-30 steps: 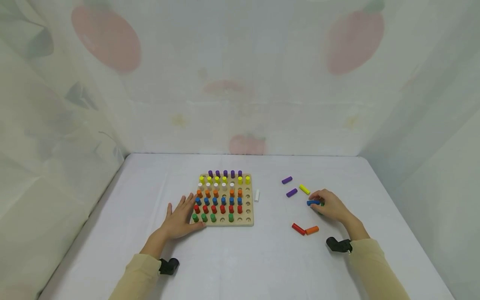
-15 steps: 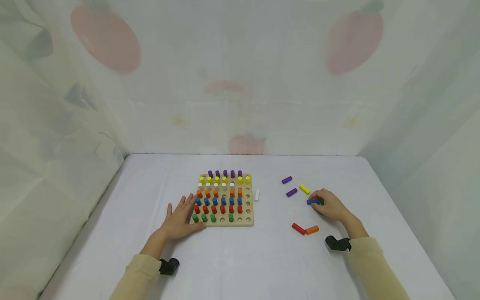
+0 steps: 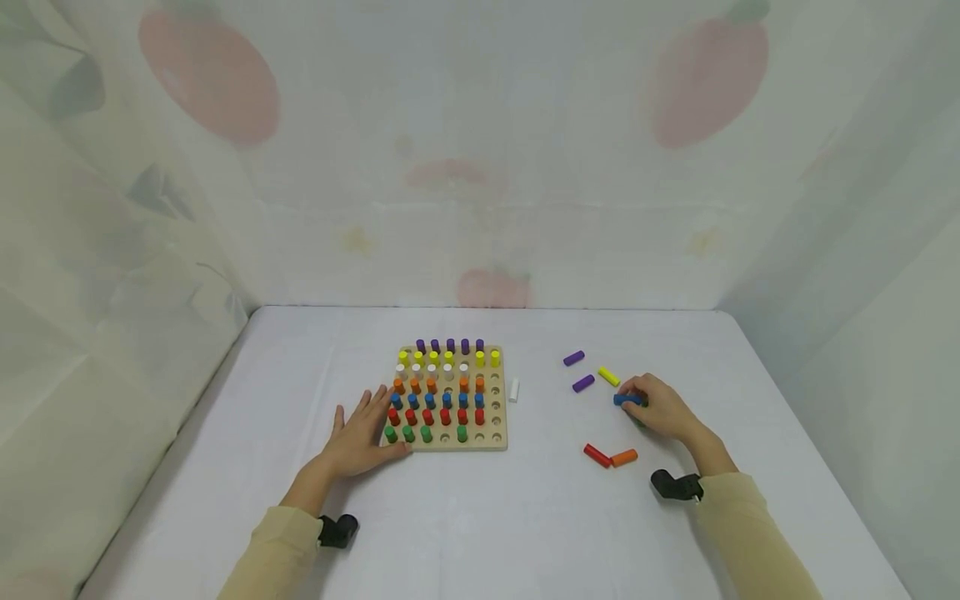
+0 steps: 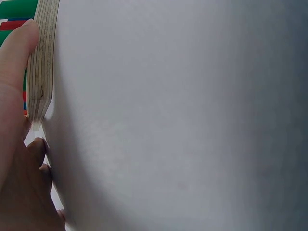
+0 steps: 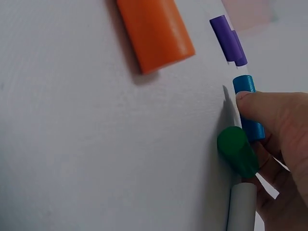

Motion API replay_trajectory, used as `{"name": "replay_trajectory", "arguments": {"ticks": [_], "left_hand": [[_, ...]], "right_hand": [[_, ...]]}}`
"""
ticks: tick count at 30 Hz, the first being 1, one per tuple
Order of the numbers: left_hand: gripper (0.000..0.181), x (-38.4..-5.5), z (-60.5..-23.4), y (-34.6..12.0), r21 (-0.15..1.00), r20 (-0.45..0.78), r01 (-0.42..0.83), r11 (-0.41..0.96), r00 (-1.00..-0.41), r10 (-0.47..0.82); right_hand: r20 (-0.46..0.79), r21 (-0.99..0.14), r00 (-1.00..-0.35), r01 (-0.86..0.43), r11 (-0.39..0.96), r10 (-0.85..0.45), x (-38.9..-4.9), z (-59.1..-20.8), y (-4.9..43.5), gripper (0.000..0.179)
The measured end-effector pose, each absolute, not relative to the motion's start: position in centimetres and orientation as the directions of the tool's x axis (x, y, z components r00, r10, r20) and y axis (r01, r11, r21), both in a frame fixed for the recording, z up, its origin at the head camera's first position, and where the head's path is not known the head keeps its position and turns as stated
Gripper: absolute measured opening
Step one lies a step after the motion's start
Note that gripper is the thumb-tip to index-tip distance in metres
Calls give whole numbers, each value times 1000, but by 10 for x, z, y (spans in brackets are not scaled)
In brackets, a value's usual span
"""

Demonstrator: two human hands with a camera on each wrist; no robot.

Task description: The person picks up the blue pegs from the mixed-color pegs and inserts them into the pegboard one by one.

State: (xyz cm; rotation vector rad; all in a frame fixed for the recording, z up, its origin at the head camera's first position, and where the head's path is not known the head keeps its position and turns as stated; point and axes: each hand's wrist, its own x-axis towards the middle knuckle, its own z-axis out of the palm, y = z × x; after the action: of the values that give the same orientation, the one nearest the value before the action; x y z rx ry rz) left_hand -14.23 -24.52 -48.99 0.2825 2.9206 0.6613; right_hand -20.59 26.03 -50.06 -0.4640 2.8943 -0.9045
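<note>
My right hand (image 3: 660, 408) pinches a blue peg (image 5: 244, 84) between thumb and fingers, low over the right side of the table. A green peg (image 5: 237, 150) and a white peg (image 5: 242, 207) lie close under that hand in the right wrist view, mostly hidden by it from above. Spread along the left side of the wooden pegboard (image 3: 491, 445), my left hand (image 3: 358, 443) touches its edge with the fingertips. Its thumb (image 4: 21, 43) rests at the board's front corner. Rows of purple, yellow, white, orange, blue, red and green pegs stand in the board, with some holes bare.
A white peg (image 3: 513, 390) lies just right of the board. Two purple pegs (image 3: 574, 358) and a yellow peg (image 3: 609, 377) lie beyond my right hand. Nearer, a red peg (image 3: 597, 456) and an orange peg (image 3: 624, 458) meet end to end. Patterned curtains surround the white table.
The blue peg has shifted very slightly away from me and turned a little in my right fingers. My left hand and the board have stayed in place.
</note>
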Motion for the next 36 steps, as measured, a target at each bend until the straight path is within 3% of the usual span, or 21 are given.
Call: {"name": "replay_trajectory", "arguments": {"ticks": [6, 15, 36], "left_hand": [[103, -143, -489, -245, 430, -108, 143, 892, -972, 208], [103, -142, -489, -246, 433, -66, 169, 886, -974, 218], [102, -142, -488, -245, 424, -82, 160, 891, -974, 213]], "right_hand": [[38, -572, -949, -277, 772, -312, -205, -495, 257, 17], [177, -550, -920, -388, 740, -350, -203, -480, 242, 18], [243, -601, -883, -462, 652, -402, -199, -479, 205, 19]]}}
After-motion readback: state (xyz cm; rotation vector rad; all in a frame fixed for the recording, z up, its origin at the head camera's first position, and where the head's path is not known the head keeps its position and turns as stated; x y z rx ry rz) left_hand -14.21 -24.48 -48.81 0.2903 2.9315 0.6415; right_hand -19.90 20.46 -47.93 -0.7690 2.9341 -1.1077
